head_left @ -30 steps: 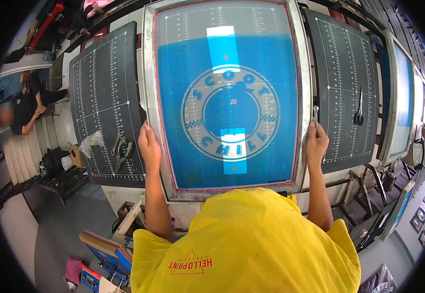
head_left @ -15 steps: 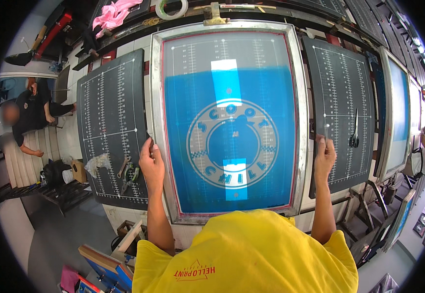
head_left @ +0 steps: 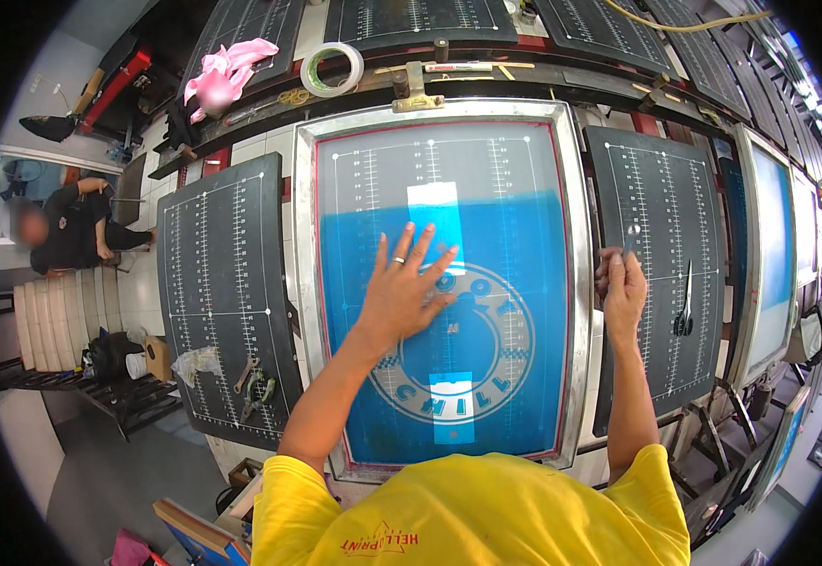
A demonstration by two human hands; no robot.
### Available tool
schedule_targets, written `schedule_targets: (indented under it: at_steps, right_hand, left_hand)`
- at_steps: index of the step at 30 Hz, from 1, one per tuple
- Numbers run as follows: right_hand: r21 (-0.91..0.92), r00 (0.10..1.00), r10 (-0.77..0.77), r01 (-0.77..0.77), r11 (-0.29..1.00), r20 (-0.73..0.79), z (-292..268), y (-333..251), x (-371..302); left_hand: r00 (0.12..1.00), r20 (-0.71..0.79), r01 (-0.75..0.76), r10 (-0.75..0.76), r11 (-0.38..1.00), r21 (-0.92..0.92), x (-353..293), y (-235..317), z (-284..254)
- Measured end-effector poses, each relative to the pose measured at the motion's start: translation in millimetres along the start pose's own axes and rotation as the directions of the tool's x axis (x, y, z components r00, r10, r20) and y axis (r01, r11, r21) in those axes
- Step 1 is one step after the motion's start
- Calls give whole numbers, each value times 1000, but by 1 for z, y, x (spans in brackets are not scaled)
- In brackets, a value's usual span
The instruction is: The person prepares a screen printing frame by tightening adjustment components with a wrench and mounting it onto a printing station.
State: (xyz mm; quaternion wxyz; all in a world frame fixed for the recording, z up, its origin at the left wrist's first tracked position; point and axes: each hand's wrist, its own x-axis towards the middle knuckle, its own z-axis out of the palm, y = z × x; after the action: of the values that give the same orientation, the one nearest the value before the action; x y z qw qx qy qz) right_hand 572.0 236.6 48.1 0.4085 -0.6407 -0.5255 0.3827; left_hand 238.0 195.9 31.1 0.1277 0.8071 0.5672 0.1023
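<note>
A silk-screen printing frame with a metal rim (head_left: 576,283) lies in front of me, its mesh coated blue with a round ring-shaped stencil (head_left: 515,382). My left hand (head_left: 406,292) is spread open over the mesh, fingers apart, above the upper left of the stencil; it holds nothing. Two pale rectangles (head_left: 435,212) show through the mesh. Beyond the frame's right rim, my right hand (head_left: 622,288) is closed around a thin metal tool with a shiny rounded end (head_left: 634,232). Its exact kind is too small to tell. A metal hinge clamp (head_left: 418,90) sits at the frame's far edge.
Dark marked boards flank the frame; scissors (head_left: 685,307) lie on the right one (head_left: 652,377), pliers (head_left: 258,391) and a wrench (head_left: 245,374) on the left one (head_left: 180,236). A tape roll (head_left: 333,70) and pink cloth (head_left: 227,75) lie at the back. Another person (head_left: 76,222) sits far left.
My left hand has moved from beside the frame's left rim onto the mesh, fingers spread. My right hand still holds the metal tool. The view has shifted, showing more of the far side.
</note>
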Motion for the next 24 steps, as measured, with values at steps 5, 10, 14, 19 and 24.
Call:
schedule_targets:
  at_steps: [5, 10, 14, 19, 24]
  right_hand:
    - [-14, 999, -33, 32, 999, -6, 3, 20, -12]
    - [-12, 999, -21, 20, 1000, -33, -4, 36, -13]
    - [-11, 1000, 5, -5, 1000, -29, 2, 37, -10]
    - [-50, 995, -54, 50, 998, -83, 10, 31, -13]
    - [-40, 996, -8, 4, 999, -88, 24, 25, -15]
  left_hand:
    - [998, 43, 33, -34, 999, 21, 4, 2, 26]
    - [999, 38, 20, -22, 999, 50, 11, 5, 25]
    - [999, 42, 33, -35, 998, 52, 5, 0, 24]
    - [1000, -21, -1, 1, 1000, 3, -4, -2, 29]
    - [998, -58, -15, 18, 999, 47, -12, -3, 34]
